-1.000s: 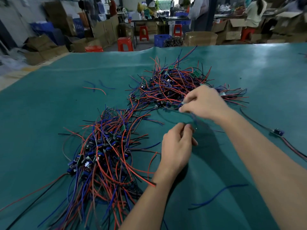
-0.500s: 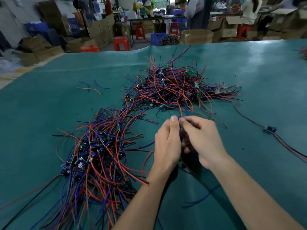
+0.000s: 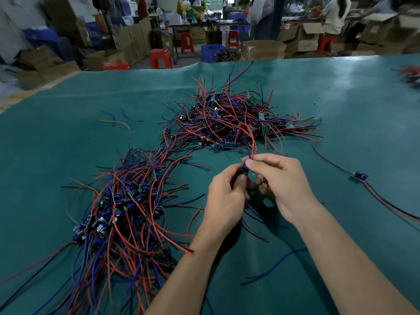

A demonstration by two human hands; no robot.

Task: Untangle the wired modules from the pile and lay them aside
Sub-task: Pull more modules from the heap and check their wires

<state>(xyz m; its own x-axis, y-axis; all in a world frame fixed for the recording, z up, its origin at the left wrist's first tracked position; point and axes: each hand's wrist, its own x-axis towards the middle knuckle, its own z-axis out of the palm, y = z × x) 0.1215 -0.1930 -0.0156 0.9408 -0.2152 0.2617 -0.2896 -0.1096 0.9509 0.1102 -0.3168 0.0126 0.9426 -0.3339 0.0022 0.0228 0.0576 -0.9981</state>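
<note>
Both hands, left hand [image 3: 223,201] and right hand [image 3: 281,187], pinch one small module [image 3: 244,168] mid-untangle, its red wire [image 3: 252,142] apparently snagged in the far pile [image 3: 236,119], so next probably needs a gentle pull free.

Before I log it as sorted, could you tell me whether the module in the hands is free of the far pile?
Not free. Both hands pinch the module, and its red wires still run up into the far pile.

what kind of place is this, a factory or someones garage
Most likely a small electronics assembly workshop, not a garage: a big green-covered worktable heaped with a pile of wired modules, stacked cardboard boxes and red stools behind, and other people working at benches.
</note>
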